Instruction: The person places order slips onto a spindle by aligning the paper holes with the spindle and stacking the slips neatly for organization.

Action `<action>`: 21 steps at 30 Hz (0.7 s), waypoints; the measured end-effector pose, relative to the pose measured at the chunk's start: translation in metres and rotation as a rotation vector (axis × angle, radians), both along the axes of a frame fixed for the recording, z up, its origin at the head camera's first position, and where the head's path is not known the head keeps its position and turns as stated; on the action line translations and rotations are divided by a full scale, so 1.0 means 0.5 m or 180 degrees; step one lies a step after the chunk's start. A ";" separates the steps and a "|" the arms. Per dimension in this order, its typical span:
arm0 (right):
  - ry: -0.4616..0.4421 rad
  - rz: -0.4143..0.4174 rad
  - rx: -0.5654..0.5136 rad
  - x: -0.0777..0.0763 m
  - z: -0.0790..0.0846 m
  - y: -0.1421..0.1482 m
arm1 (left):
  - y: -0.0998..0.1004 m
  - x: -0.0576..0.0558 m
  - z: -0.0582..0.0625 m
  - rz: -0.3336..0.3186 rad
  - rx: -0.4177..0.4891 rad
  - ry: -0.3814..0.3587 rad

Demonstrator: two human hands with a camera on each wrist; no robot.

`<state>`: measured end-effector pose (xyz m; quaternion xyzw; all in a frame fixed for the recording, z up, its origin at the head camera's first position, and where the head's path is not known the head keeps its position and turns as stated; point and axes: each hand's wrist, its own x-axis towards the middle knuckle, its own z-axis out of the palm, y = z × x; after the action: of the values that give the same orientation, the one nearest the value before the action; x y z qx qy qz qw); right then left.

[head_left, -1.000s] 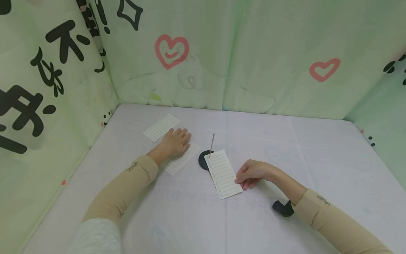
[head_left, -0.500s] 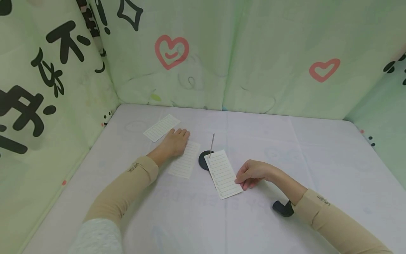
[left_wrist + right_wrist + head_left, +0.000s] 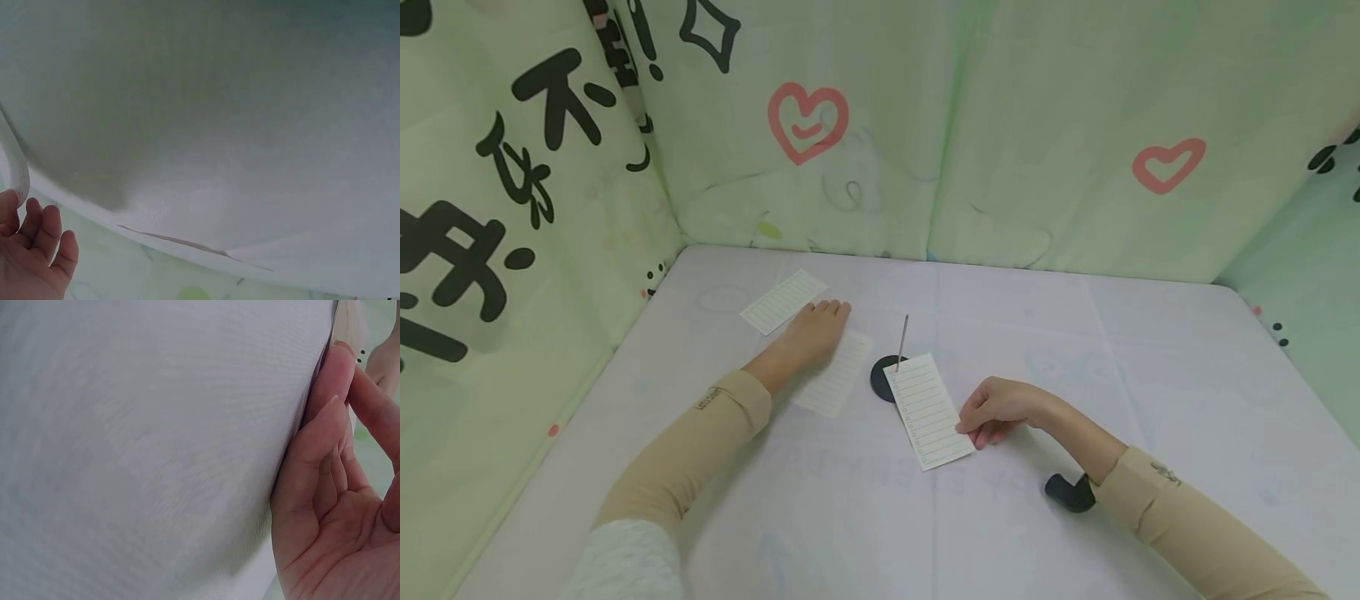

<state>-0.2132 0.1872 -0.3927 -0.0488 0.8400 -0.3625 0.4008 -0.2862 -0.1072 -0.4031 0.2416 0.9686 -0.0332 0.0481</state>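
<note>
On the big white table (image 3: 812,517), the left hand (image 3: 818,333) pinches a loose card (image 3: 833,382) by its edge. The right hand (image 3: 1002,407) pinches the spiked card (image 3: 928,412) near its low corner — that one looks done. A back card (image 3: 781,303) lies flat (so two seem left to do). Last is the round black base (image 3: 880,383) with its thin spike (image 3: 903,337).

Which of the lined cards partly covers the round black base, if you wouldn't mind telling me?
The rightmost card, whose right edge the right hand pinches. The middle card and far-left card are both left of the base, apart from it.
</note>
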 end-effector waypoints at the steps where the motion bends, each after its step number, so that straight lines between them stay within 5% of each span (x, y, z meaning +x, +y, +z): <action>1: -0.0003 -0.0004 -0.0006 0.000 0.000 0.000 | -0.001 0.000 0.003 0.0011 0.0080 0.0006; 6: -0.0008 -0.0008 -0.0015 -0.001 0.000 0.001 | -0.013 0.000 0.027 0.0189 0.0886 -0.0245; 12: -0.0007 0.0008 -0.0021 -0.001 0.003 0.000 | -0.034 -0.007 0.062 0.0522 0.2053 -0.1032; 21: -0.0019 0.0000 -0.0014 0.001 0.005 0.000 | -0.066 -0.011 0.099 0.0917 0.3140 -0.1897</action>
<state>-0.2126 0.1870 -0.3901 -0.0486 0.8380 -0.3645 0.4032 -0.2918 -0.1403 -0.3534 0.1005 0.8374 0.4970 0.2040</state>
